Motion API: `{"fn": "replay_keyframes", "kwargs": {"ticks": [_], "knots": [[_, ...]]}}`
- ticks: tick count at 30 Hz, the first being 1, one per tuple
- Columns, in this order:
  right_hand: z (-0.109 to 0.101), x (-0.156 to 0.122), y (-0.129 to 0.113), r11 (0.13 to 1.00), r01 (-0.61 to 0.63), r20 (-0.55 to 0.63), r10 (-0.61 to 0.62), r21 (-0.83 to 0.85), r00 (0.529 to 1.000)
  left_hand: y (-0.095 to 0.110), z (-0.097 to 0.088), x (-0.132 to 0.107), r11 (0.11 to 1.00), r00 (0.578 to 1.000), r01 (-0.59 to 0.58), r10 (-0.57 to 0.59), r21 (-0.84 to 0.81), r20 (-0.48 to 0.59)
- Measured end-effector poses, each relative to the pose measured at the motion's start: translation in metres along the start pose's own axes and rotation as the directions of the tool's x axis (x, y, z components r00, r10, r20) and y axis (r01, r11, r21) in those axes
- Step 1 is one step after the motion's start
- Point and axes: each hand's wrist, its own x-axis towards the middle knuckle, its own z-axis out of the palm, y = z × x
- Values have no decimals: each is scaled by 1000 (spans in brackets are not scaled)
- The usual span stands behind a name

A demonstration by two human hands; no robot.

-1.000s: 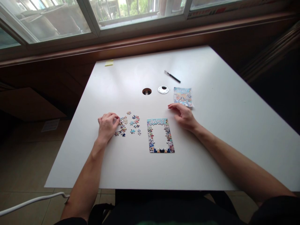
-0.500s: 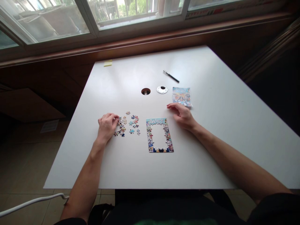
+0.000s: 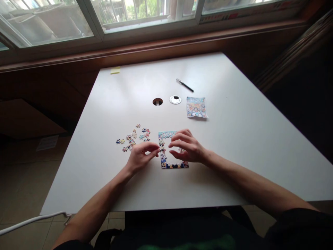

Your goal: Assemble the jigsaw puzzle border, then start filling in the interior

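Note:
A small jigsaw frame [image 3: 166,164], with only its border assembled, lies on the white table [image 3: 234,146]. My left hand [image 3: 140,157] is at the frame's left edge, fingers pinched on a small puzzle piece. My right hand [image 3: 186,148] hovers over the frame's middle with curled, spread fingers, covering part of it. Several loose puzzle pieces [image 3: 133,136] lie scattered to the left of the frame.
A printed picture card [image 3: 196,107] lies beyond the frame. Further back are a black pen [image 3: 184,85], a round silver cap [image 3: 175,99], a cable hole [image 3: 157,101] and a yellow sticky note [image 3: 114,70]. A window runs behind the table.
My left hand left the loose pieces and moved right to the frame's left edge. My right hand came from near the picture card down over the frame.

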Motion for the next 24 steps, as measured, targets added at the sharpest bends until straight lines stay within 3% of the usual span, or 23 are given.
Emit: {"fn": "replay_keyframes", "kwargs": {"ticks": [10,17,20,24], "knots": [[7,8,-7,995,96,83,-97,15,992,-3,3,-1,993,997,62,-57,-102,54],[10,4,-6,996,82,119,-83,19,989,-7,3,-2,995,996,57,-51,-80,68],[11,4,4,1000,5,83,-7,22,997,-7,1,-1,1000,1000,-13,13,5,2],[9,6,24,969,-247,-37,248,29,968,-5,0,1,987,994,-104,108,118,-25]]}}
